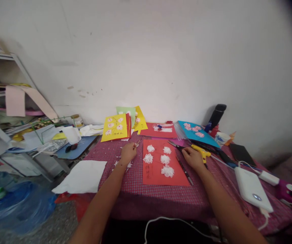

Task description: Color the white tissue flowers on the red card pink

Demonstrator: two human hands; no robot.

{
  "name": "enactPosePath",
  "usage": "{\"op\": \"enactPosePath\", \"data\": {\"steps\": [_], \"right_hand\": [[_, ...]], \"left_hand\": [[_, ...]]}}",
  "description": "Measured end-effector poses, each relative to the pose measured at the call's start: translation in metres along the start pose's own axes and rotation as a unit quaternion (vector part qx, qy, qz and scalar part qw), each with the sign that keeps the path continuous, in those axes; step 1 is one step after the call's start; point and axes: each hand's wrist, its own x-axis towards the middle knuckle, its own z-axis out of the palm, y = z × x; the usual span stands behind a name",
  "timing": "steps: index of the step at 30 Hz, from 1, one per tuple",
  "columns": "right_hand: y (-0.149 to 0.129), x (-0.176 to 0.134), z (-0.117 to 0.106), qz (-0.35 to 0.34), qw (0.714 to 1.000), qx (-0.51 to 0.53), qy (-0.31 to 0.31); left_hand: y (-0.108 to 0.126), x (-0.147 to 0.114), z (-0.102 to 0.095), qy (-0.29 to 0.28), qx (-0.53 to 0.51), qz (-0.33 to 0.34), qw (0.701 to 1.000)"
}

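My left hand (129, 152) is closed over the left part of the table, its fingertips pinching a small pale paper scrap (137, 143). White paper bits lie on the cloth beside and below it. Between my hands a red sheet of card (158, 174) lies flat, bearing several white crinkled paper flowers (165, 159) and some dark handwriting. My right hand (193, 158), past the card's upper right edge, has its fingers on the handles of the scissors (175, 145), whose blades point left. A dark patterned pen (185, 171) rests along the card's right edge.
A yellow glue gun (201, 152) lies just right of my right hand. Flower cards, yellow (114, 126) and blue (198, 134), stand at the back. White paper (82, 177) overhangs the left edge. At the right lie a white power bank (252, 188) and cables.
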Motion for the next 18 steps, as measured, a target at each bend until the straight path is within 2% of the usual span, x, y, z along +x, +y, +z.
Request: {"op": "enactPosePath", "data": {"steps": [11,18], "right_hand": [[-0.0011,0.0004,-0.0010,0.008,1.000,-0.004,0.000],[0.0011,0.0015,-0.0001,0.006,1.000,-0.008,-0.005]], "left_hand": [[0.0020,0.0002,0.0030,-0.022,0.034,0.058,0.998],[0.0006,0.0017,0.0055,-0.040,0.065,0.047,0.996]]}}
